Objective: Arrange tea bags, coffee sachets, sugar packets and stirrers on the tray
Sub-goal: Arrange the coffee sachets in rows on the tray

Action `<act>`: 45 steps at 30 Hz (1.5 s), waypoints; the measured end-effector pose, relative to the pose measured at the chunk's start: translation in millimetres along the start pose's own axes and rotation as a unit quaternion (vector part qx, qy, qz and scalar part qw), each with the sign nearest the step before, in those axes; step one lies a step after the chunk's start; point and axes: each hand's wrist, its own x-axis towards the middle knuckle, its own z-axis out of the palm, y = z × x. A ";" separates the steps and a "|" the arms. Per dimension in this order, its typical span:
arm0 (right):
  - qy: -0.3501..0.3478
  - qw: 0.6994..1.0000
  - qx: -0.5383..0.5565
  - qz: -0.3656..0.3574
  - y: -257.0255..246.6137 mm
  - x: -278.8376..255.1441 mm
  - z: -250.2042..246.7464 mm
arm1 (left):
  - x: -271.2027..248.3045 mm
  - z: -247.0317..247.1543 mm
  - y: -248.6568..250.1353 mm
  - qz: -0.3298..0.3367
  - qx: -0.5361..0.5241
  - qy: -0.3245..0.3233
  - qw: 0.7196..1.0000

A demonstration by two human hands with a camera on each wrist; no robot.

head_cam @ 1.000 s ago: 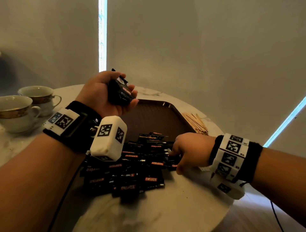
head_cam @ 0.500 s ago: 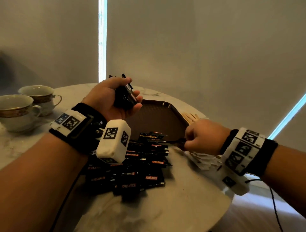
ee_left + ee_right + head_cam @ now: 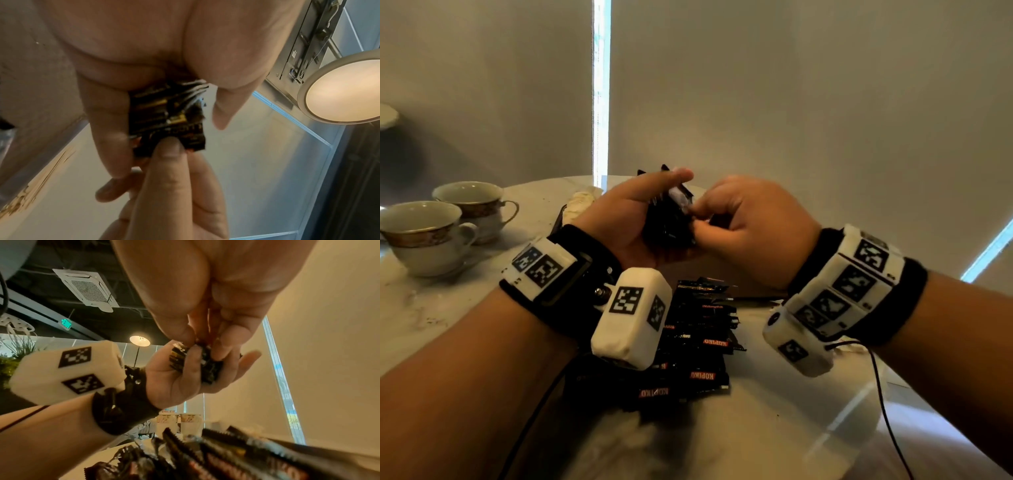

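My left hand [image 3: 666,209] is raised above the table and grips a stack of black coffee sachets [image 3: 664,228] between thumb and curled fingers. My right hand [image 3: 697,219] meets it from the right and pinches one sachet against the end of that stack [image 3: 164,116]. The right wrist view shows the stack [image 3: 209,368] lying in the left palm. A loose pile of black Kopiko sachets [image 3: 688,346] lies on the marble table [image 3: 774,428] under my wrists. A strip of the brown tray [image 3: 743,277] shows below my hands; the rest is hidden.
Two gold-rimmed white cups [image 3: 424,233] [image 3: 472,202] stand at the table's left. A crumpled white item [image 3: 585,202] lies behind my left hand. The round table's front right edge drops off near a black cable [image 3: 887,411].
My right hand lifted from the pile at the table's right, pinching a sachet, and moved up and left to the stack. My left hand rose slightly with its stack.
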 end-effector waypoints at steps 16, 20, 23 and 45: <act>-0.377 0.916 0.081 0.112 35.7 -20.1 16.9 | 4.6 -30.6 15.1 0.038 -0.056 0.100 0.993; -0.360 0.913 0.141 0.131 44.1 -22.9 13.3 | 5.5 -32.4 14.0 0.043 -0.060 0.100 0.992; -0.348 0.912 0.169 0.138 47.6 -25.1 12.2 | 5.4 -33.1 13.3 0.043 -0.060 0.100 0.992; -0.361 0.909 0.155 0.142 48.1 -21.1 24.0 | 5.2 -31.8 11.2 0.042 -0.048 0.108 0.992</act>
